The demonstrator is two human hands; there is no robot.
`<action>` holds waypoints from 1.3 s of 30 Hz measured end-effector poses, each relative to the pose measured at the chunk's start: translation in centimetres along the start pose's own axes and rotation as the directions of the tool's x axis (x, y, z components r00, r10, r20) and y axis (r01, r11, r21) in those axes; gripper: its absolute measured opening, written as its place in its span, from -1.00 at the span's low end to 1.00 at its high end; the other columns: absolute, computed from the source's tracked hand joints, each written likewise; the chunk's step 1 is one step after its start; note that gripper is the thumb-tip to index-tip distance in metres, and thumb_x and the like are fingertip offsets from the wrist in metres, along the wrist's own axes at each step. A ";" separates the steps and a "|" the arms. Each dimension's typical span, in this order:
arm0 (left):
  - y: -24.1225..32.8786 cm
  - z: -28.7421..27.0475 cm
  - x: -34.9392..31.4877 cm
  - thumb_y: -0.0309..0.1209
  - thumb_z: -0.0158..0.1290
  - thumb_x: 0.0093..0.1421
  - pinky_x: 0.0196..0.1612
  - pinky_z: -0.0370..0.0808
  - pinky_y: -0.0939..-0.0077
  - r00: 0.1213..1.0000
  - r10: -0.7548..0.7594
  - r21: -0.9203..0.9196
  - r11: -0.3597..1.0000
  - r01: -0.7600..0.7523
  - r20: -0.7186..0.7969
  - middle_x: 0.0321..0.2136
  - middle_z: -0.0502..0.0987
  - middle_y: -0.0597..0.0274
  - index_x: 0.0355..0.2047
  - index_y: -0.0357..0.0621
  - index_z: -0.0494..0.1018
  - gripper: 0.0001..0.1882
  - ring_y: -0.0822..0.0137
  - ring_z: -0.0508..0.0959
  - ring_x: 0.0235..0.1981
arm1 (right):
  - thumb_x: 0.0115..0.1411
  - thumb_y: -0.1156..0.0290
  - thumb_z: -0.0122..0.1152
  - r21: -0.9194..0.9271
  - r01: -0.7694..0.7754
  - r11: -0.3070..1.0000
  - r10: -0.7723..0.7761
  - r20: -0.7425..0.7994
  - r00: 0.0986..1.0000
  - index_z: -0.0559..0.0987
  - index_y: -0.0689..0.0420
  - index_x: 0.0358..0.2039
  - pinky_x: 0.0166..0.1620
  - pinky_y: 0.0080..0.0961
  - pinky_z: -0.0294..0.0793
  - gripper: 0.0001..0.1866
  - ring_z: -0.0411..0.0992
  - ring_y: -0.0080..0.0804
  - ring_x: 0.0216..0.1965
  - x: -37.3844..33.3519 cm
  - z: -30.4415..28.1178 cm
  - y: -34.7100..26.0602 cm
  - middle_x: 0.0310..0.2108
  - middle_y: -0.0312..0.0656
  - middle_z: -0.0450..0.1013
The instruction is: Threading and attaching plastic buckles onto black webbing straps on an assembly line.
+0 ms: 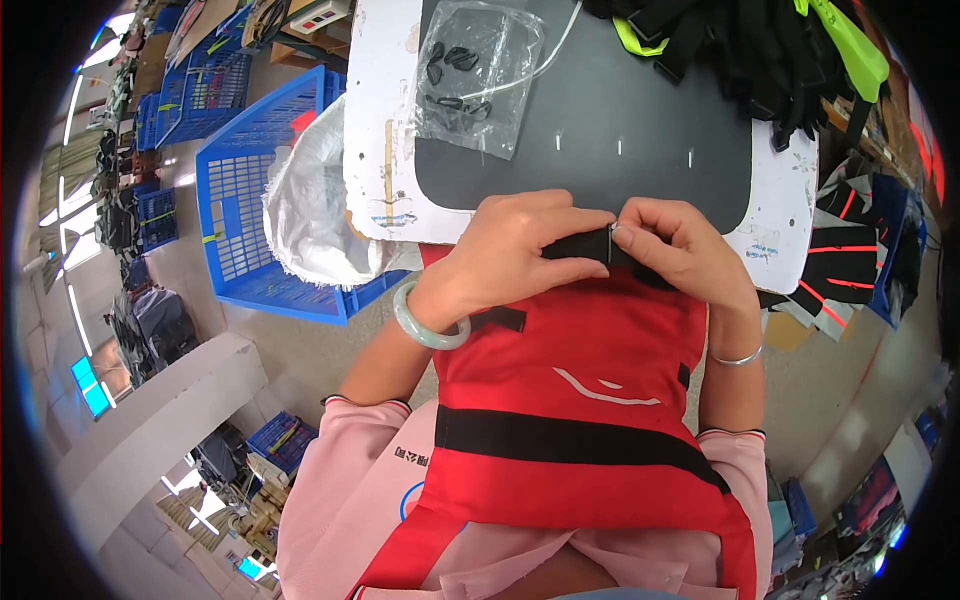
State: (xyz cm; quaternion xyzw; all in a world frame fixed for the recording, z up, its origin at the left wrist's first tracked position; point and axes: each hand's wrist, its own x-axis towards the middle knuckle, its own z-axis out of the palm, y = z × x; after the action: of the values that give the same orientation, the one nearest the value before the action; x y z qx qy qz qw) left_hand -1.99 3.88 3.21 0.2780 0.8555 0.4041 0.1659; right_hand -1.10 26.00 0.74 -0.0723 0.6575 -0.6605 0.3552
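Note:
Both my hands meet at the near edge of the table, in front of the red apron (570,350). A flat black piece that looks like webbing strap (578,246) is pinched between the thumb and fingers of my left hand (515,245). My right hand (685,250) has its thumb and forefinger closed on the strap's right part, where a thin pale edge shows. The fingers hide much of the strap, so its ends cannot be made out. Farther back on the table lies a clear plastic bag (505,105) with several small black plastic parts (455,60).
The white table (375,150) has a dark grey mat (620,90). A pile of black straps (730,45) with yellow-green pieces (850,50) covers its far right corner. On the left stands a blue basket (235,210) beside a white sack (330,215). Black-and-red fabric pieces (840,265) lie at right.

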 end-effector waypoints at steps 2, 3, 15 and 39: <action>-0.3 0.5 0.2 -0.51 0.22 -0.14 -0.51 0.34 0.49 0.999 0.010 0.036 0.999 -0.012 0.035 -0.62 0.37 0.18 -0.16 -0.16 0.53 -0.57 0.30 0.41 -0.57 | 0.26 0.28 0.05 -0.040 0.061 0.997 -0.066 -0.128 0.990 0.39 0.19 -0.49 -0.49 -0.69 0.13 -0.73 0.09 -0.73 -0.54 0.3 0.5 0.6 -0.62 -0.47 0.19; -0.8 1.4 0.4 -0.46 0.25 -0.11 -0.52 0.34 0.51 0.993 0.072 -0.091 0.993 -0.081 -0.099 -0.63 0.37 0.21 -0.21 -0.18 0.51 -0.62 0.32 0.41 -0.60 | 0.27 0.24 0.04 -0.091 0.121 0.988 -0.140 -0.245 0.959 0.40 0.20 -0.46 -0.46 -0.68 0.17 -0.72 0.11 -0.71 -0.53 0.6 0.9 0.7 -0.60 -0.44 0.22; -1.6 3.9 -0.2 -0.51 0.17 0.10 -0.48 0.29 0.80 0.867 -0.489 -0.849 0.496 0.184 -0.098 -0.52 0.35 0.46 -0.35 -0.13 0.28 -0.76 0.69 0.34 -0.49 | 0.31 0.04 -0.12 -0.123 0.255 0.959 -0.283 -0.407 0.868 0.42 0.24 -0.37 -0.33 -0.53 0.32 -0.55 0.30 -0.46 -0.46 3.7 4.0 0.1 -0.49 -0.20 0.36; -0.6 -11.0 -8.0 -0.34 -0.15 0.30 0.03 0.38 0.10 0.773 -0.304 -0.827 0.122 -0.548 -0.557 -0.06 0.48 0.03 -0.15 -0.22 0.43 -0.74 0.09 0.42 0.01 | -0.02 0.33 0.33 -0.122 0.324 0.938 -0.345 -0.259 0.902 0.44 0.17 -0.40 -0.41 -0.60 0.28 -0.73 0.31 -0.55 -0.51 2.4 1.3 -0.1 -0.54 -0.28 0.34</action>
State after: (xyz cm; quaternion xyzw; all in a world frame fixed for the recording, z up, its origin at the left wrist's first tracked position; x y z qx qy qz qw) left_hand -1.49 -7.92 10.02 0.0249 0.3410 0.9395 -0.0200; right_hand -2.16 23.54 0.06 -0.1045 0.7031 -0.6897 0.1380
